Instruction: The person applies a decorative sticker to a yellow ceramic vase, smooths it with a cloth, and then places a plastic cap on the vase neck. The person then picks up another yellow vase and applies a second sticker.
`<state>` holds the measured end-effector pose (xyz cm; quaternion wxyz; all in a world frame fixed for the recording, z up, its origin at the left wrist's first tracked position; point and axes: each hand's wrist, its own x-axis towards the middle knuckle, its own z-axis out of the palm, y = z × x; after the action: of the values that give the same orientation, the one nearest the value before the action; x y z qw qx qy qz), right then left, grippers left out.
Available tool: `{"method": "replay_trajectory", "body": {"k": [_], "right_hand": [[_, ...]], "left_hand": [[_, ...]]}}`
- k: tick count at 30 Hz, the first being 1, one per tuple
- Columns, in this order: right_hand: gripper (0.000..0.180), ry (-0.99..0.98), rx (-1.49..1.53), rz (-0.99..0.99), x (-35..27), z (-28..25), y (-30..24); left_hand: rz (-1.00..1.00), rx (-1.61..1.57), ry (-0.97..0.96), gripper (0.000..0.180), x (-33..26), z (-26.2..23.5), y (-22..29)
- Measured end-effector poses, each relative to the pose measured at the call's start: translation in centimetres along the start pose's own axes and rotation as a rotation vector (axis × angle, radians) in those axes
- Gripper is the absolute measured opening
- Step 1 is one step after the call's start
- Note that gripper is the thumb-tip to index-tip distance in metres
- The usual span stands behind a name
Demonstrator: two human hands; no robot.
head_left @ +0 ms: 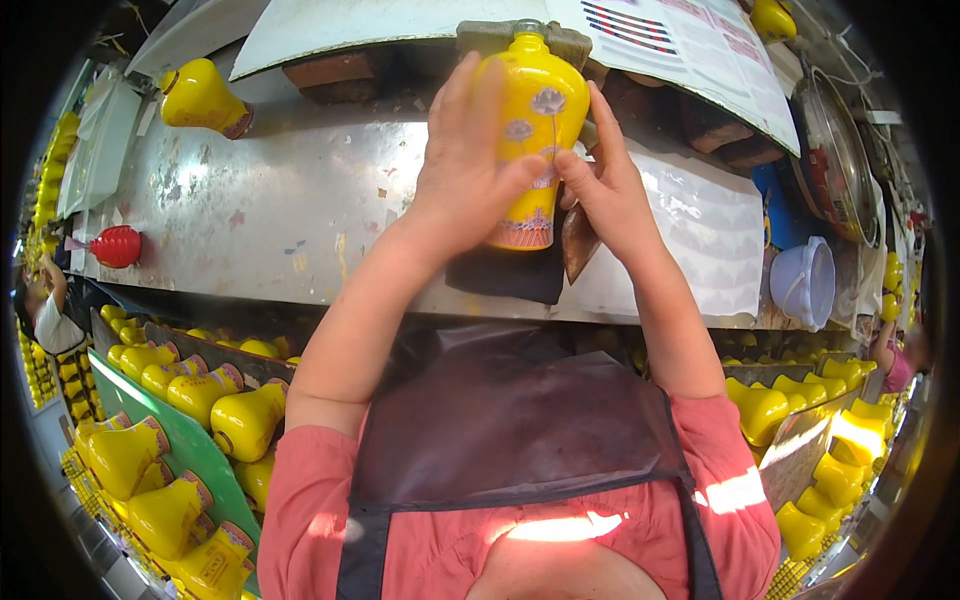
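A glossy yellow vase (550,78) lies on its back with its neck away from me, grey lotus flowers on its front and a patterned band around its foot. Its neck rests on a grey padded block (478,36); a folded black cloth (508,278) is below its foot. My left hand (455,170) lies along the vase's left side, fingers stretched out and blurred, thumb over the front. My right hand (612,190) grips the right side, thumb on the lower front. A brown flat pointed tool (577,245) lies beside the right wrist.
Another yellow vase (203,97) and a red squeeze bottle (116,246) are on the metal table (290,200). At right are a pale sheet (700,240), a small bucket (803,285) and a round pan (838,155). Yellow vases (248,418) fill racks both sides; co-workers (55,310) appear beyond.
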<state>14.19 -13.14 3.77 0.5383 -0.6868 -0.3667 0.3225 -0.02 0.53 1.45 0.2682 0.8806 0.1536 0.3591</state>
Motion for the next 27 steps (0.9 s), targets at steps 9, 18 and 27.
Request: {"method": "replay_trajectory", "body": {"k": [9,18,27], "right_hand": [[0.094,0.038,-0.146,-0.046,-0.3,0.3,0.7],[0.098,0.028,-0.141,-0.041,-0.2,0.1,1.0],[0.089,-0.035,-0.147,0.038,-0.4,-0.2,0.4]], "left_hand": [[-0.095,-0.270,-0.005,0.077,-1.5,0.6,-1.8],[-0.063,-0.259,-0.022,0.085,-1.6,0.5,-2.1],[-0.085,-0.297,-0.018,0.084,-1.5,0.4,-2.0]]}}
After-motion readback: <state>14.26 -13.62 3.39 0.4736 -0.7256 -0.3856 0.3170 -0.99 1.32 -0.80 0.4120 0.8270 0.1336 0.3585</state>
